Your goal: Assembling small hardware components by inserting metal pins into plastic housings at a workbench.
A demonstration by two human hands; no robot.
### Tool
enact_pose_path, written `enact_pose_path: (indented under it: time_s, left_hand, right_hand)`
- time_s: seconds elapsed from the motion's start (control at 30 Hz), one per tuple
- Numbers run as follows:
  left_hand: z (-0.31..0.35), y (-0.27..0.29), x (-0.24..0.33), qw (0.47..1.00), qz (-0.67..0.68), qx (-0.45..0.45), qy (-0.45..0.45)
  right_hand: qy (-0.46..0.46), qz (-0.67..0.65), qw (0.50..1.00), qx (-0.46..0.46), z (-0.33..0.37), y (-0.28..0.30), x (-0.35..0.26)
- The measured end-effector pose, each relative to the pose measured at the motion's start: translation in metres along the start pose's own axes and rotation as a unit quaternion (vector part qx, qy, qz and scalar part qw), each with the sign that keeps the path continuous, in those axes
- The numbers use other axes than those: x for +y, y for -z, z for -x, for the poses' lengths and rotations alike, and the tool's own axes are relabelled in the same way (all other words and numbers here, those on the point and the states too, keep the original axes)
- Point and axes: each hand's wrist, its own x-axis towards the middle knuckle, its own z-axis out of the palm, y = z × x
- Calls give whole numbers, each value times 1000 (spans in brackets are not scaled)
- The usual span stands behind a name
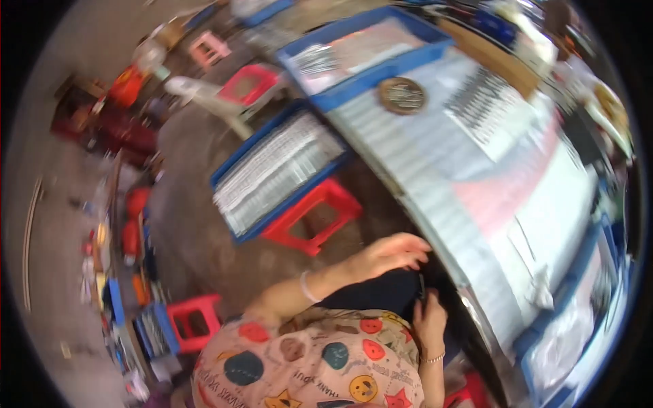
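Observation:
My left hand [398, 253] reaches over my dark-clad lap toward the edge of the table [435, 234], fingers loosely stretched out and slightly blurred, with nothing visible in them. A light band circles that wrist. Lower down, beside my lap and close under the table edge, is my right hand [430, 318], with a beaded bracelet at the wrist. Its fingers are partly bent and smeared, so whether it holds anything is unclear. A patterned apron [313, 357] covers my front.
Left of the table, a blue crate [231, 234] packed with thin pale pieces sits by a red stool [313, 217]. On the table are a blue tray [326, 102], a round brown tin-like object [402, 95] and a printed sheet [493, 126]. Another red stool [194, 323] stands left.

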Motion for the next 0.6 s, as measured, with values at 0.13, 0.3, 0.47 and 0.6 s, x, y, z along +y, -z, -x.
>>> enact_pose_path:
  time_s: [0.13,0.3,0.47,0.6]
  left_hand:
    - [14,36,-92,899,-424,85,70]
    - [22,46,-65,938,-248,38,240]
    - [63,126,-78,901,-349,-20,256]
    - [29,101,43,775,-625,7,99]
  right_hand:
    - [-15,-21,1000,-13,-4,12,-7]
    - [-13,-183,983,11,-1,16,-5]
    - [-29,-177,983,-29,-1,11,3]
    - [-35,-187,980,-63,-14,20,3]
